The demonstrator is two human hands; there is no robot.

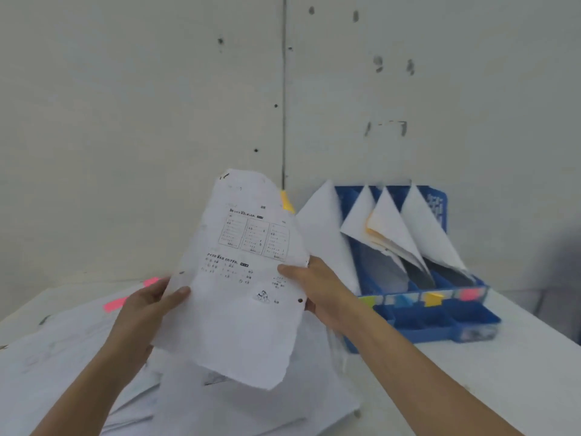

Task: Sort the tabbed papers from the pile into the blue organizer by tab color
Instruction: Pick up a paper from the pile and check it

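Note:
Both hands hold a crumpled printed sheet (248, 278) up above the pile. My left hand (151, 306) pinches its left edge and my right hand (317, 287) grips its right edge. A yellow tab (286, 201) sticks out at the sheet's upper right. To the right stands the blue organizer (440, 322), with papers (393, 225) leaning in its slots. Green, blue, yellow and pink labels (434, 298) mark its front divider. The pile of papers (78, 357) covers the table below my hands, with pink tabs (114, 303) showing at its far left.
A white wall with a vertical seam (284, 89) rises right behind the table. The white table (471, 372) extends right of the pile and in front of the organizer. The organizer's front trays (418, 320) are low and shallow.

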